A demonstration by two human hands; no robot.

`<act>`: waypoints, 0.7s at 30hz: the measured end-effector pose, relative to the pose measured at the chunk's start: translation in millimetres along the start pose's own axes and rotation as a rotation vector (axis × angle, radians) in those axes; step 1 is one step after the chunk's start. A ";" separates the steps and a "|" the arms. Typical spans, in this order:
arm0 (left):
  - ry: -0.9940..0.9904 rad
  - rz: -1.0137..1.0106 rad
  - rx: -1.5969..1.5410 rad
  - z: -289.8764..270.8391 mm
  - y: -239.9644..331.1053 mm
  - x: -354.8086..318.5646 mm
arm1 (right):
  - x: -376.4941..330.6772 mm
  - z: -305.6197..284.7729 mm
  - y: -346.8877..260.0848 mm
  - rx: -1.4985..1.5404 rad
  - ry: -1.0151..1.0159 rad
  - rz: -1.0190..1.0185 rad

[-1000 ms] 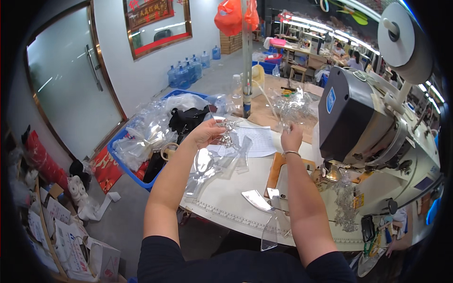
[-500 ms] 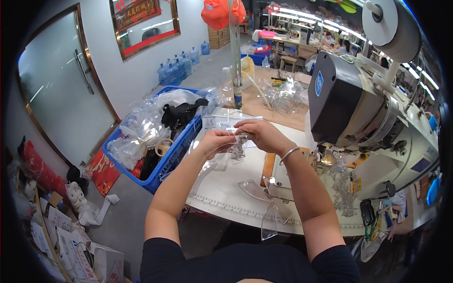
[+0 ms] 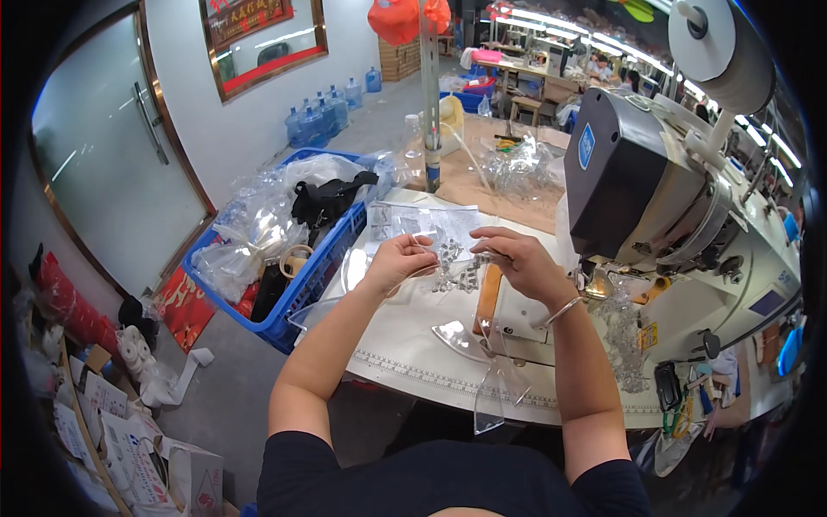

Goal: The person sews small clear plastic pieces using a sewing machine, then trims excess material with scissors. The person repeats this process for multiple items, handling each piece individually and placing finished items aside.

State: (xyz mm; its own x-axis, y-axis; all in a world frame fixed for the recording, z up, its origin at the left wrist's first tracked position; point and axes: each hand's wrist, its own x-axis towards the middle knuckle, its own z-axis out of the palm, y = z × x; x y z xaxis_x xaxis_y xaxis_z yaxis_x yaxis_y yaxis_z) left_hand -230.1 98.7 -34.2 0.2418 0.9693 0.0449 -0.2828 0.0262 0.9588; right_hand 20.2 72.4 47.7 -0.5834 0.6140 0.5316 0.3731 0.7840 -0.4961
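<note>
The left hand (image 3: 401, 262) pinches clear plastic with shiny bits (image 3: 455, 274); the right hand's (image 3: 524, 265) fingers curl just beside, hold uncertain; bits sit between them, above the table (image 3: 413, 334); paper (image 3: 392, 219) at eleven o'clock, basket (image 3: 326, 277) nine, sewing machine (image 3: 616, 177) two.

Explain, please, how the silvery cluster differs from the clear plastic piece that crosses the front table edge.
The silvery cluster is many small bits; the clear plastic piece looks like one flat shape.
The clear plastic piece reaches past the table edge; the silvery cluster is farther in.
Both look shiny.
</note>
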 end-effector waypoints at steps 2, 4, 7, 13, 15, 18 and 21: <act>-0.006 0.013 -0.011 0.0 -0.3 -1.8 | -4.9 -1.5 -0.5 0.026 -0.003 0.037; 0.003 -0.015 -0.036 0.2 -1.4 -3.5 | -7.2 -0.2 0.6 0.050 0.008 0.022; 0.021 -0.070 -0.010 3.6 -1.5 -6.2 | -8.4 0.9 -0.6 0.069 0.009 0.019; -0.001 -0.133 -0.053 10.9 -0.9 -5.1 | 5.3 0.6 -5.7 0.060 -0.028 -0.029; -0.084 -0.185 -0.162 13.9 3.3 2.8 | 16.6 2.4 2.9 0.010 -0.022 -0.061; -0.172 -0.219 -0.345 26.8 8.6 18.9 | 31.7 6.3 32.0 -0.080 0.009 -0.056; -0.220 -0.280 -0.494 16.3 -6.1 46.5 | 35.9 1.6 35.6 0.076 -0.053 0.050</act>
State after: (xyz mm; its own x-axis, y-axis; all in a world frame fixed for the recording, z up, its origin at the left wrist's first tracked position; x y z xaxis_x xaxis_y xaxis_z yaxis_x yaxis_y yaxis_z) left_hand -202.0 139.6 -33.4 0.5408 0.8371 -0.0824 -0.5652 0.4342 0.7014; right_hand 11.3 122.2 48.0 -0.6037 0.6450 0.4685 0.3485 0.7421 -0.5725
